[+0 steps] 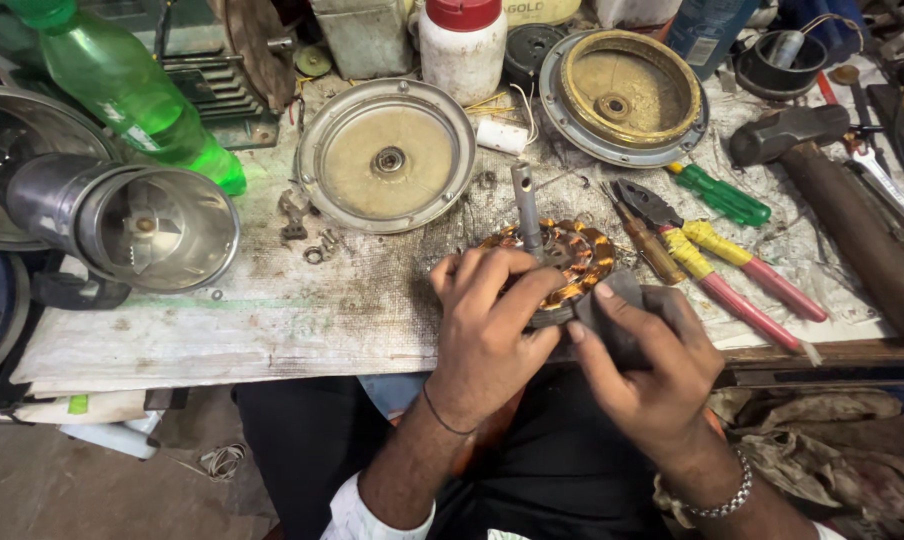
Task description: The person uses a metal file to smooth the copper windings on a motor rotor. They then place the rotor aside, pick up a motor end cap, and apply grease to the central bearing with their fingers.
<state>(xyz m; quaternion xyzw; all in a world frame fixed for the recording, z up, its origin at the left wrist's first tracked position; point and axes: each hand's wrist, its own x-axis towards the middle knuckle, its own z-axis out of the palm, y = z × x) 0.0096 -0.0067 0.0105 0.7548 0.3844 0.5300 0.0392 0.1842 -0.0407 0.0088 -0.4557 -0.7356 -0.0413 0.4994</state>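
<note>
A dirty workbench (pixel 272 320) fills most of the view. On its left lies a shiny steel mixer jar (pixel 137 225) on its side, with a green plastic bottle (pixel 122 85) behind it. In the middle sits a round metal cover plate (pixel 387 155), and a second round cover (pixel 624 92), gold inside, sits farther back to the right. A hammer (pixel 842 200) with a thick wooden handle lies on the right side. A white jar with a red lid (pixel 462 45) stands at the back.

At the front edge of the bench is the motor stator (pixel 572 255), a round part wound with copper wire, with a grey shaft sticking up from it. The left hand (pixel 487 320) is curled over the stator's near side, fingers bent and close together, gripping it. The right hand (pixel 637 365) pinches a small dark pad (pixel 612 300) between thumb and fingers, and the pad presses against the stator's edge.

Just beside the stator lie pliers (pixel 717 265) with yellow and pink handles, and a green screwdriver (pixel 722 195).
</note>
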